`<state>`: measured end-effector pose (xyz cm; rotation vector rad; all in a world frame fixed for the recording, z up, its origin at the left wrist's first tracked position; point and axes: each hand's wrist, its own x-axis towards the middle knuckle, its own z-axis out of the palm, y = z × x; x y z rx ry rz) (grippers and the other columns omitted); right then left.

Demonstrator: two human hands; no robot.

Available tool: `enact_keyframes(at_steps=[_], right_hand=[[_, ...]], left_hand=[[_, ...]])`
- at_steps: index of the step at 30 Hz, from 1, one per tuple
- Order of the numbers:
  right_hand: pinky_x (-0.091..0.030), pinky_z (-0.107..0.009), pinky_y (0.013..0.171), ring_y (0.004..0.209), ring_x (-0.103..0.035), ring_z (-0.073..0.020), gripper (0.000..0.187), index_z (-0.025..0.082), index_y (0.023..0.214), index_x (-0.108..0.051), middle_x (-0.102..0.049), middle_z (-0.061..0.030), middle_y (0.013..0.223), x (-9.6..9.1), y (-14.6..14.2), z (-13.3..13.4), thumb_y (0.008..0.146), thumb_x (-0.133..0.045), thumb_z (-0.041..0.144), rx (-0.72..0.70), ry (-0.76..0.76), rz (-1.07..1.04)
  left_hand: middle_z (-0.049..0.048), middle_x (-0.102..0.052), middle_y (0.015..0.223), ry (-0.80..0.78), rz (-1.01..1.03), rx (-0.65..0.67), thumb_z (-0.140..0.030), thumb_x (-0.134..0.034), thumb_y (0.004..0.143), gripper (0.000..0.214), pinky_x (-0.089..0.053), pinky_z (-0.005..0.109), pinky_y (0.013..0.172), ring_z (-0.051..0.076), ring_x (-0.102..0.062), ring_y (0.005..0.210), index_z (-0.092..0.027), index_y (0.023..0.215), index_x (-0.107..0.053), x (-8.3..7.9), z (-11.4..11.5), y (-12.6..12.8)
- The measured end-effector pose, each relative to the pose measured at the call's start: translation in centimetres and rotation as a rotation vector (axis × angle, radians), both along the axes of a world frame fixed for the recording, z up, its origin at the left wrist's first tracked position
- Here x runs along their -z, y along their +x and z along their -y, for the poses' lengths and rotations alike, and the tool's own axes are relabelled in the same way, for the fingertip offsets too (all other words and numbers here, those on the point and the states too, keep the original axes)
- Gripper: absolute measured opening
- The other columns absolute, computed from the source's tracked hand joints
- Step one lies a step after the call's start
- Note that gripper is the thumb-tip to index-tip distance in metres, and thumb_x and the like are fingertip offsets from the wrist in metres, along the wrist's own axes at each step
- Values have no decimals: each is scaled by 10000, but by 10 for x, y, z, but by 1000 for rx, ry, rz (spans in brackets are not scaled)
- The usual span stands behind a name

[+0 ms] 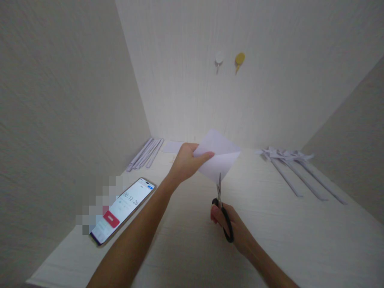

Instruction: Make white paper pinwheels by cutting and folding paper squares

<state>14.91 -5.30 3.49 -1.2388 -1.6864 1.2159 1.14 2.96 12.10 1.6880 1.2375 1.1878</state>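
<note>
My left hand [189, 160] pinches a square sheet of pale paper [220, 146] by its left corner, thumb on top. The sheet is held up above the table, turned like a diamond, with a faint crease across it. Black-handled scissors [227, 226] are in my right hand [225, 218], fingers through the loops. Their blades are slightly parted and point away from me at the paper's near corner. Whether the blades have bitten into the paper I cannot tell.
A phone [126, 212] showing a timer lies on the left. Behind it are several folded paper strips [145, 154] and a flat paper piece [173, 147]. Paper pinwheel-like shapes on sticks [288, 160] lie at right. Walls enclose the white table [186, 248]; a white hook [219, 60] and a yellow hook [239, 59] hang behind.
</note>
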Motion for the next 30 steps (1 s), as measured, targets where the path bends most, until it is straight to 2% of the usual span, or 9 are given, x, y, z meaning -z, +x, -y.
enact_keyframes(at_steps=[23,30], right_hand=[[-247,-239,500,537,-328,-104,425,172,581,-372,-334,27,559,2,1,0,768,-320,550,-10,-14,35],[-249,-237,504,542,-320,-101,435,171,588,-368,-322,29,566,1,1,0,762,-311,565,-8,-26,46]], left_hand=[[14,-540,541,38,-75,29,-405,-534,633,318,-309,190,406,105,-477,486,-97,652,-609,2,-2,0],[2,-514,524,46,-78,43,-407,-532,636,318,-284,182,393,87,-443,462,-94,602,-580,2,-2,0]])
